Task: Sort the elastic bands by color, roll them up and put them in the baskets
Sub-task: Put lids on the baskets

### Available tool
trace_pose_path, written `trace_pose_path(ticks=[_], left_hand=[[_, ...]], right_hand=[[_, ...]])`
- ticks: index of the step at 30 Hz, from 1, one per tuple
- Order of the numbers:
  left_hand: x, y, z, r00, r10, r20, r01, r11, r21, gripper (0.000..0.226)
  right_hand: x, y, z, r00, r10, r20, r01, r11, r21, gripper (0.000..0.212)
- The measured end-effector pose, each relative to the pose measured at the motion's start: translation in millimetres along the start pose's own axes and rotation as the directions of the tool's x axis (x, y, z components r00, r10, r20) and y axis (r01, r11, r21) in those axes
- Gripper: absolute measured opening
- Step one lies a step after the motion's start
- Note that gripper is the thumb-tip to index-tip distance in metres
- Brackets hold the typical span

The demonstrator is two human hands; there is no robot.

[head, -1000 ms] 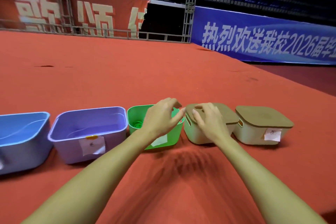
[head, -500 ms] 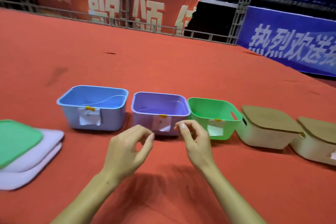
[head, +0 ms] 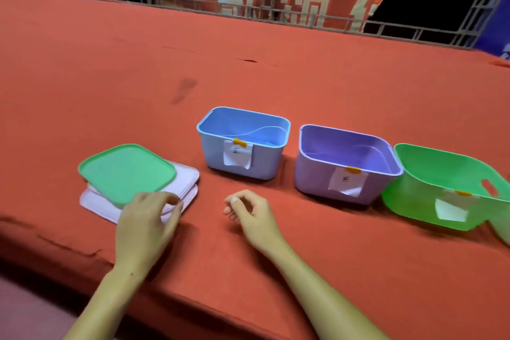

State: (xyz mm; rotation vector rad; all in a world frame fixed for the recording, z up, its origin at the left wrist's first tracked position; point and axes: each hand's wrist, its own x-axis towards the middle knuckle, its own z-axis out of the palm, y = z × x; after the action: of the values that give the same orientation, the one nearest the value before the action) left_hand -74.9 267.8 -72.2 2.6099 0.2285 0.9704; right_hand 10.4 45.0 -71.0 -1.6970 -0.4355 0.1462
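Three open baskets stand in a row on the red cloth: a blue basket (head: pixel 242 143), a purple basket (head: pixel 345 163) and a green basket (head: pixel 447 188), each with a paper label on its front. A thin pale strand curves inside the blue and purple ones. No rolled band shows in any basket. My left hand (head: pixel 149 218) rests with bent fingers at the near corner of a stack of lids, a green lid (head: pixel 127 171) on top of pale lids (head: pixel 185 182). My right hand (head: pixel 248 210) hovers loosely curled in front of the blue basket, with nothing in it.
The red-covered table (head: pixel 276 77) stretches far back to a metal railing (head: pixel 248 8) with banners behind. Its front edge runs just below my wrists. The green basket is cut off at the right border.
The view swung left, so the two lidded beige boxes left the frame and the lid stack came in. Both hands moved left, from the green basket to the lids and blue basket.
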Motion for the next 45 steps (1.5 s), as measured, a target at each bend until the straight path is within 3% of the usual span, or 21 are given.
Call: trace_pose_path(ticks=[5, 9, 15, 17, 20, 25, 30, 35, 39, 45], left_hand=[[15, -53, 5, 0.986, -0.161, -0.038, 0.165, 0.967, 0.192, 0.037], [32, -67, 12, 0.952, -0.298, 0.066, 0.274, 0.929, 0.249, 0.024], [36, -63, 8, 0.947, -0.312, 0.076, 0.301, 0.945, 0.129, 0.018], [34, -46, -2, 0.967, -0.250, 0.045, 0.245, 0.964, 0.100, 0.021], [37, -11, -20, 0.989, -0.141, 0.040, 0.139, 0.989, 0.039, 0.027], [54, 37, -50, 0.984, -0.095, 0.151, 0.129, 0.964, -0.232, 0.029], [74, 83, -71, 0.987, -0.019, 0.159, 0.093, 0.877, -0.471, 0.025], [84, 135, -73, 0.996, 0.080, 0.026, -0.055, 0.856, -0.515, 0.012], [80, 173, -55, 0.992, 0.130, 0.001, -0.112, 0.857, -0.502, 0.008], [71, 225, -10, 0.975, 0.192, 0.109, -0.095, 0.812, -0.576, 0.050]], right_hand=[[15, 5, 37, 0.996, 0.022, 0.083, -0.021, 1.000, -0.004, 0.018], [21, 6, 45, 0.994, 0.016, 0.112, -0.012, 0.999, -0.038, 0.018], [26, -1, 38, 0.991, -0.034, 0.127, 0.049, 0.992, -0.113, 0.012], [30, -4, 32, 0.978, -0.155, 0.140, 0.187, 0.950, -0.251, 0.016], [38, -10, 27, 0.899, -0.404, 0.170, 0.435, 0.779, -0.450, 0.032], [44, -41, 11, 0.763, -0.619, 0.185, 0.624, 0.631, -0.461, 0.041], [38, -66, -20, 0.709, -0.703, 0.056, 0.661, 0.635, -0.400, 0.022], [12, -89, -67, 0.801, -0.586, -0.122, 0.511, 0.776, -0.370, 0.022], [-12, -98, -118, 0.825, -0.509, -0.245, 0.396, 0.830, -0.392, 0.022], [-47, -101, -204, 0.751, -0.370, -0.547, 0.313, 0.929, -0.197, 0.013]])
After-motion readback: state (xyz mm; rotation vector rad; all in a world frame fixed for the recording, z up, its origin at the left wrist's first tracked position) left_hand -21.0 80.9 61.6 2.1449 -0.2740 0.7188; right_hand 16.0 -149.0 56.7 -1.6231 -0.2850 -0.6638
